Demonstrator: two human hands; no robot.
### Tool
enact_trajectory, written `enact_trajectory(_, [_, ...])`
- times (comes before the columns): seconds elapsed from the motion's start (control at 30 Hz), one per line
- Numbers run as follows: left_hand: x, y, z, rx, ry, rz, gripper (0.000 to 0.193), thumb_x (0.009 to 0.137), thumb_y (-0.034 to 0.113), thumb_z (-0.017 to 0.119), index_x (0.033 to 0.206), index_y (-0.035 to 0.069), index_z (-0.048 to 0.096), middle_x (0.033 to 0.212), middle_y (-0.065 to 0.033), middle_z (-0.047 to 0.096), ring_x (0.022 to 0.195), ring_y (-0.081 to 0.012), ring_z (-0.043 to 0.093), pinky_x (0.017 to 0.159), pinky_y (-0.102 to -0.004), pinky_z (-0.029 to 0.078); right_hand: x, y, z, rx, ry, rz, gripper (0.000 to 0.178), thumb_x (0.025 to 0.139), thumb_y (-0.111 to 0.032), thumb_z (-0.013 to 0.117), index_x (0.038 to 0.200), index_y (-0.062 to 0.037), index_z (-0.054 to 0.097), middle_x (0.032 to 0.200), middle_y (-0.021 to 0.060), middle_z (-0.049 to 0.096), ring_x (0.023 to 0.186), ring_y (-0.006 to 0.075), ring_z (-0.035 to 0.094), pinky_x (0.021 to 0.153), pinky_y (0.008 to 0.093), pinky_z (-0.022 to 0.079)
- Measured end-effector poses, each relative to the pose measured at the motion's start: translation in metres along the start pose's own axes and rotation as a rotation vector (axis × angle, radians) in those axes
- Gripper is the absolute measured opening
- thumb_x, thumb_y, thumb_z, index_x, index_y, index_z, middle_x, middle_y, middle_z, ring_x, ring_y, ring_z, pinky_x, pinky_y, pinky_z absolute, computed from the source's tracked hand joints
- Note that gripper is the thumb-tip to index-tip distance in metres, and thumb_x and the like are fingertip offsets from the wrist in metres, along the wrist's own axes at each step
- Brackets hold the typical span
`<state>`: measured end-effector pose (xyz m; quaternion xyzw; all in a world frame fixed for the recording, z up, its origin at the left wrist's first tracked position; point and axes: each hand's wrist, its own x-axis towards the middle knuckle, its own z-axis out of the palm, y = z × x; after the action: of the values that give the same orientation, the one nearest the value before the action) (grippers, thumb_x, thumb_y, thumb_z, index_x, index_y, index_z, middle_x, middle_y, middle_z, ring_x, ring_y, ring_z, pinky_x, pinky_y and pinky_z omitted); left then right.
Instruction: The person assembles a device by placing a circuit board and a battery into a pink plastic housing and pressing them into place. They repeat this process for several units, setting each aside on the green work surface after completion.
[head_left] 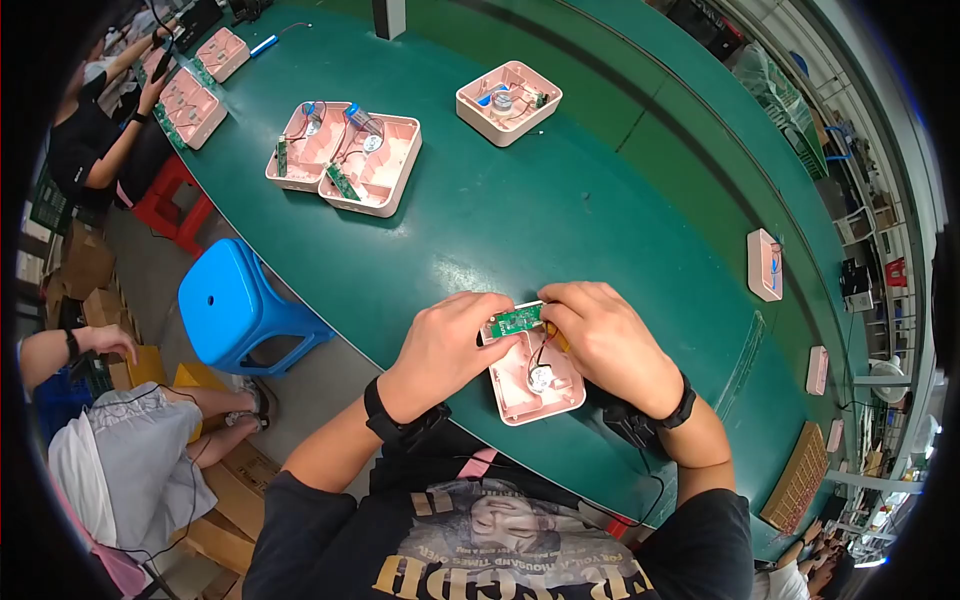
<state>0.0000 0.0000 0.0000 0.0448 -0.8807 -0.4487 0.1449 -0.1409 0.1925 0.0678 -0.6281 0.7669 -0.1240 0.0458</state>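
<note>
My left hand (448,338) pinches the left end of a small green circuit board (517,321). At the board's right end, the fingers of my right hand (606,335) are closed on it, their tips partly hidden. Both hands are over the far side of an open pale pink plastic housing (512,392) on the table near me. Inside the housing lies a round silvery part (540,378), with thin dark and red wires running up toward the board. A yellow piece (557,340) shows beneath my right fingers; its kind is unclear.
The green table (480,235) carries two touching pink housings (385,195) with boards and wires, and another housing (508,128) farther back. More housings stand along the right side near a brown gridded tray (796,476). A blue stool (222,300) and co-workers are at left.
</note>
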Motion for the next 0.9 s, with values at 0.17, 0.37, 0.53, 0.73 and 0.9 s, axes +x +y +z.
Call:
enact_trajectory(0.17, [-0.007,-0.005,-0.002,0.099,0.089,0.200,0.022,0.086,0.018,0.087,0.104,0.007,0.080,0.112,-0.0083,0.079,0.090,-0.0262,0.077,0.076,-0.0366,0.063,0.003,-0.006,0.011,-0.003,0.042,0.014,0.024,0.084,-0.008,0.076,0.107,-0.0010,0.073,0.124,0.0118,0.069,0.111,0.0304,0.068,0.099,0.0424,0.053])
enact_trajectory(0.37, [-0.012,-0.006,-0.002,0.250,0.089,0.242,0.014,0.087,0.018,0.086,0.094,0.006,0.081,0.114,-0.0084,0.078,0.088,-0.0261,0.077,0.075,-0.0370,0.063,0.007,-0.007,0.015,-0.012,0.036,0.022,0.021,0.083,-0.007,0.079,0.102,-0.0010,0.076,0.119,0.0104,0.068,0.105,0.0298,0.067,0.095,0.0421,0.054])
enact_trajectory(0.53, [-0.011,-0.004,-0.003,0.293,0.089,0.263,0.014,0.088,0.017,0.085,0.094,0.006,0.080,0.114,-0.0093,0.077,0.087,-0.0272,0.076,0.075,-0.0370,0.063,0.009,0.001,0.014,0.101,0.019,0.037,0.018,0.082,-0.007,0.079,0.099,-0.0019,0.077,0.117,0.0099,0.068,0.104,0.0288,0.067,0.093,0.0409,0.054])
enact_trajectory(0.73, [-0.011,-0.006,-0.001,0.272,0.104,0.253,0.013,0.089,0.017,0.084,0.094,0.006,0.079,0.112,-0.0095,0.076,0.087,-0.0276,0.076,0.075,-0.0377,0.063,0.010,0.000,0.015,0.052,0.014,0.054,0.020,0.081,-0.007,0.080,0.099,-0.0021,0.078,0.115,0.0095,0.069,0.101,0.0288,0.067,0.092,0.0408,0.055])
enact_trajectory(0.9, [-0.008,-0.008,-0.003,0.252,0.076,0.264,0.012,0.088,0.015,0.084,0.092,0.006,0.078,0.107,-0.0088,0.074,0.087,-0.0277,0.073,0.075,-0.0389,0.062,0.011,0.003,0.014,0.064,0.014,0.051,0.023,0.083,-0.009,0.081,0.106,-0.0033,0.078,0.116,0.0093,0.069,0.103,0.0305,0.068,0.095,0.0415,0.055])
